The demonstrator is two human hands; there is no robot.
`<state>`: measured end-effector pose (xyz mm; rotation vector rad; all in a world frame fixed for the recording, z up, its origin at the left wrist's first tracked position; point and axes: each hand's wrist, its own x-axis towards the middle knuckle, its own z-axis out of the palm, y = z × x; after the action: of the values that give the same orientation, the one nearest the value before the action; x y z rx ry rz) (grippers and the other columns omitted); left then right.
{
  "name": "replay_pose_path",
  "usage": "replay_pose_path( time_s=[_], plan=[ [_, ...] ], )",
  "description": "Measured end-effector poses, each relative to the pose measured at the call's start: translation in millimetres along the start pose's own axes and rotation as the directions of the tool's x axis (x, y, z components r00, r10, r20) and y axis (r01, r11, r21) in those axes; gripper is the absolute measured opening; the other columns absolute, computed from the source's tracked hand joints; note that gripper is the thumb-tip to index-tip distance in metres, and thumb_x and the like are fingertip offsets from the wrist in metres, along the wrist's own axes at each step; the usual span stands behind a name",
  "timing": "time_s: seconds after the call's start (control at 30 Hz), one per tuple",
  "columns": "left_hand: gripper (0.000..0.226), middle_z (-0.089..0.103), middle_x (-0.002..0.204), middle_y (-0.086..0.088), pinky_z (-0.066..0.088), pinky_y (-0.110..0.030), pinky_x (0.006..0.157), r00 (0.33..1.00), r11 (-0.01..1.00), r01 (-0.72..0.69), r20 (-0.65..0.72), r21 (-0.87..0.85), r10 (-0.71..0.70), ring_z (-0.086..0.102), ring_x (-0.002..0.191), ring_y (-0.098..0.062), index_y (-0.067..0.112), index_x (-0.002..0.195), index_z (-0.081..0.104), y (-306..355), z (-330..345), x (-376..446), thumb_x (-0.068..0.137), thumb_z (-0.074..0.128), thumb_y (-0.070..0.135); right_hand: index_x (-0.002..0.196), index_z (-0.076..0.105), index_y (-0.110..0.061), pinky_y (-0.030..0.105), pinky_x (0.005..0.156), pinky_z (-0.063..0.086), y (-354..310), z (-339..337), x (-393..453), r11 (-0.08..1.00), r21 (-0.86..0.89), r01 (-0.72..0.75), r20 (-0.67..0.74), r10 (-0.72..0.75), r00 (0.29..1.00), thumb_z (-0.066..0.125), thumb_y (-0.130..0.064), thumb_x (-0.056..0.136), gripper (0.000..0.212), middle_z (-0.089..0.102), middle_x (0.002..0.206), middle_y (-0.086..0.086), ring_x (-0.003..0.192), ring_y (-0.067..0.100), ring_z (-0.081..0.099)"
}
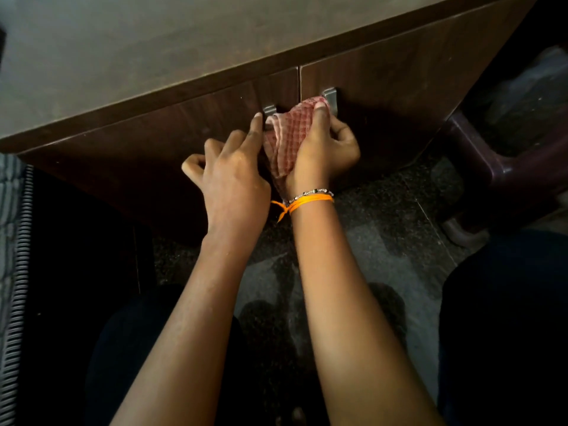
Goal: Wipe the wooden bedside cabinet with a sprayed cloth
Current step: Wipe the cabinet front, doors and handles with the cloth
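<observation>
1 head view, looking steeply down, close on cabinet (384, 72) front.

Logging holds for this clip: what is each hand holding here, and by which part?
The right hand grips the checked cloth by its bunched middle. The left hand holds nothing; its forefinger touches the left door handle.

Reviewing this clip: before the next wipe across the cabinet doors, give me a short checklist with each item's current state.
1. Cloth gripped by right hand: ok.
2. Cloth against the door front, between the left handle and right handle: ok.
3. Left hand clear of the cloth's path: not ok, its forefinger touches the left handle beside the cloth.
4. Both doors shut: ok.
5. Cloth damp from spray: cannot tell.
</observation>
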<state>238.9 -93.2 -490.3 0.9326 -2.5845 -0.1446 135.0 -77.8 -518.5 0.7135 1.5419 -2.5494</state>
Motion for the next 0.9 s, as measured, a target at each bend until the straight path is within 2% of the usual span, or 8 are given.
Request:
replay_pose_path(
  time_s=[0.13,0.27,0.4,0.53,0.67,0.73,0.8,0.9],
  plan=[
    [0.068,0.052,0.114,-0.006,0.026,-0.042,0.081,0.998,0.997,0.011,-0.057,0.074,-0.007,0.043,0.102,-0.033,0.025,0.137,0.043,0.1,-0.8,-0.4,0.076,0.046,-0.004,0.079,0.07,0.001,0.04,0.072,0.057,17.1,-9.7,7.9,0.999,-0.03,-0.022,0.019,0.023,1.0,0.07,-0.008,0.079,0.009,0.069,0.076,0.015,0.073,0.025,0.066],
    [0.061,0.053,0.108,-0.011,0.031,-0.044,0.076,0.996,0.993,-0.065,-0.049,0.098,0.07,0.045,0.096,-0.036,0.016,0.135,0.045,8.7,5.5,-1.5,0.077,0.045,0.0,0.066,0.07,-0.016,0.047,0.074,0.059,41.7,-34.1,21.8,0.986,-0.167,-0.01,0.107,0.028,0.994,0.071,-0.021,0.069,0.005,0.072,0.077,0.015,0.072,0.027,0.067],
    [0.07,0.051,0.112,-0.013,0.035,-0.046,0.077,0.994,0.983,-0.082,-0.054,0.165,0.092,0.046,0.097,-0.035,0.01,0.139,0.038,18.1,6.6,-5.1,0.07,0.036,0.001,0.085,0.068,0.003,0.033,0.07,0.05,53.2,-79.8,32.2,0.961,-0.258,-0.098,-0.023,0.096,0.995,0.066,-0.002,0.079,0.008,0.064,0.076,0.011,0.074,0.021,0.058],
    [0.07,0.052,0.114,-0.012,0.036,-0.045,0.076,0.986,0.973,-0.149,-0.052,0.179,0.161,0.047,0.095,-0.034,0.019,0.141,0.034,30.1,8.6,-6.1,0.072,0.033,0.009,0.099,0.063,0.006,0.009,0.066,0.047,22.4,-76.1,39.3,0.961,-0.224,0.164,0.061,-0.154,0.986,0.061,0.013,0.077,0.023,0.061,0.085,0.007,0.072,0.009,0.056],
    [0.059,0.053,0.114,-0.01,0.037,-0.042,0.075,0.961,0.931,-0.272,0.021,0.242,0.275,0.049,0.098,-0.032,0.031,0.14,0.037,40.0,20.6,2.3,0.082,0.043,0.016,0.098,0.059,-0.002,0.005,0.066,0.045,0.4,-45.8,32.9,0.936,-0.158,0.315,0.146,-0.293,0.945,0.054,0.016,0.077,0.028,0.059,0.091,0.01,0.076,0.006,0.054],
    [0.059,0.043,0.126,-0.013,0.033,-0.044,0.082,0.956,0.929,-0.291,0.109,0.227,0.273,0.041,0.11,-0.035,0.033,0.145,0.024,40.7,24.8,9.0,0.09,0.042,0.02,0.1,0.056,-0.003,0.009,0.063,0.045,11.3,-37.3,34.3,0.968,-0.15,0.2,0.092,-0.188,0.978,0.053,0.015,0.079,0.028,0.06,0.089,0.011,0.075,0.013,0.055],
    [0.061,0.035,0.133,-0.014,0.03,-0.044,0.086,0.953,0.931,-0.292,0.149,0.219,0.264,0.035,0.116,-0.036,0.033,0.147,0.014,42.4,28.1,9.7,0.093,0.038,0.018,0.103,0.054,-0.001,0.022,0.063,0.046,24.5,-33.9,43.6,0.993,-0.114,-0.041,-0.001,0.041,0.999,0.056,0.009,0.081,0.025,0.063,0.097,0.018,0.078,0.021,0.056],
    [0.062,0.039,0.131,-0.014,0.032,-0.045,0.082,0.958,0.935,-0.284,0.111,0.212,0.266,0.038,0.116,-0.037,0.032,0.145,0.022,44.9,29.8,8.9,0.09,0.042,0.012,0.118,0.052,0.005,0.031,0.068,0.053,24.0,-35.6,55.7,0.951,-0.02,-0.307,0.068,0.308,0.949,0.055,0.0,0.086,0.033,0.06,0.114,0.022,0.083,0.027,0.062]
  ],
)
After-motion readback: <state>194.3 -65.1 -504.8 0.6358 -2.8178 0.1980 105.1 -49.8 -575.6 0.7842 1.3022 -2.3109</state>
